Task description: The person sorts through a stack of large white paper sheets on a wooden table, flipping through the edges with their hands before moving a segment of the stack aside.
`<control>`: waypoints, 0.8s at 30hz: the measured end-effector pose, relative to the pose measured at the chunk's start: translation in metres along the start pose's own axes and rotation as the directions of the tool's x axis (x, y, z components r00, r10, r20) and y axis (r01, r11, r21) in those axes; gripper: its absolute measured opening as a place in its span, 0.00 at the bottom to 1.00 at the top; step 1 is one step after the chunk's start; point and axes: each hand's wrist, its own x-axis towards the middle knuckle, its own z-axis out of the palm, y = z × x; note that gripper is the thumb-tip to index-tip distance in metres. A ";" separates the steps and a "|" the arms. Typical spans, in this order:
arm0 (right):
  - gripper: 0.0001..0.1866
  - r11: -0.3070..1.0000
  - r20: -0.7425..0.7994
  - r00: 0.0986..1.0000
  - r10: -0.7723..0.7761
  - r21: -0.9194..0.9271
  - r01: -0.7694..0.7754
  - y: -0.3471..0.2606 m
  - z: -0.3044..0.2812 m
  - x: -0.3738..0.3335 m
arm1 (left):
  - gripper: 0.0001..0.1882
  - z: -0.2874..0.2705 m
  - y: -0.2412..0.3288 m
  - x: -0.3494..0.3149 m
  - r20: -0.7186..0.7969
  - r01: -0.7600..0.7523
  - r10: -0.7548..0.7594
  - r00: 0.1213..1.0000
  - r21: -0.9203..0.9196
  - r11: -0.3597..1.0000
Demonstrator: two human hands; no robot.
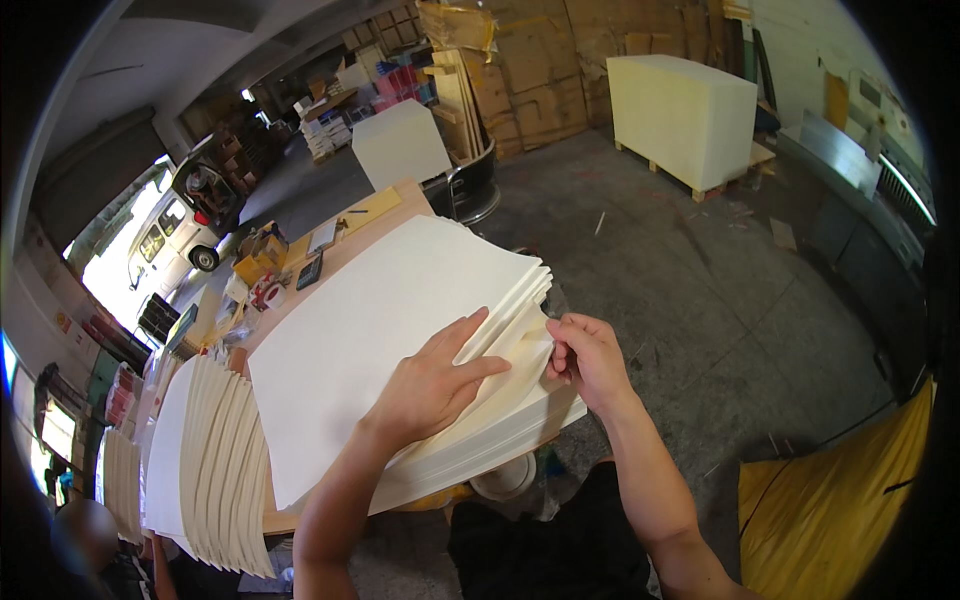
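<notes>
A thick stack of large white paper sheets (370,300) lies on the wooden table in front of me. My left hand (430,380) rests on the stack near its right side, fingers spread and flat on the paper. At the stack's near right corner my right hand (588,355) pinches the edge of some sheets, thumb against curled fingers. Between my hands the upper sheets are lifted and bent in loose folds, fanned apart at the corner. How many sheets the right hand grips is hidden.
Left of my stack stands a fanned pile of paper (205,460), with another person's arm (160,565) by it. A calculator (310,270), tape roll (272,295) and yellow carton (262,250) lie along the far table side. Pallet-borne paper block (680,120) stands beyond; yellow sheeting (830,510) hangs lower right.
</notes>
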 end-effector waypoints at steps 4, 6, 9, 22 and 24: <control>0.19 1.000 -0.004 1.000 0.000 0.017 0.001 -0.004 0.000 -0.002 | 0.23 -0.006 0.012 0.001 -0.008 0.052 -0.052 0.999 -0.069 0.996; 0.18 0.999 0.009 1.000 -0.002 0.034 0.001 -0.003 -0.001 -0.003 | 0.28 -0.002 0.012 0.000 -0.002 0.079 -0.080 0.997 -0.097 0.992; 0.19 0.999 0.013 1.000 -0.001 0.041 0.001 -0.002 -0.002 -0.003 | 0.29 0.001 0.005 -0.001 -0.025 0.055 -0.058 0.998 -0.122 0.991; 0.18 1.000 -0.001 1.000 0.012 0.014 -0.012 -0.002 0.001 -0.001 | 0.22 0.002 0.007 -0.001 0.009 0.082 -0.081 0.997 -0.069 0.994; 0.18 1.000 -0.001 1.000 0.005 0.025 -0.005 -0.004 -0.001 -0.001 | 0.24 -0.002 0.013 0.000 -0.008 0.059 -0.060 0.998 -0.090 0.994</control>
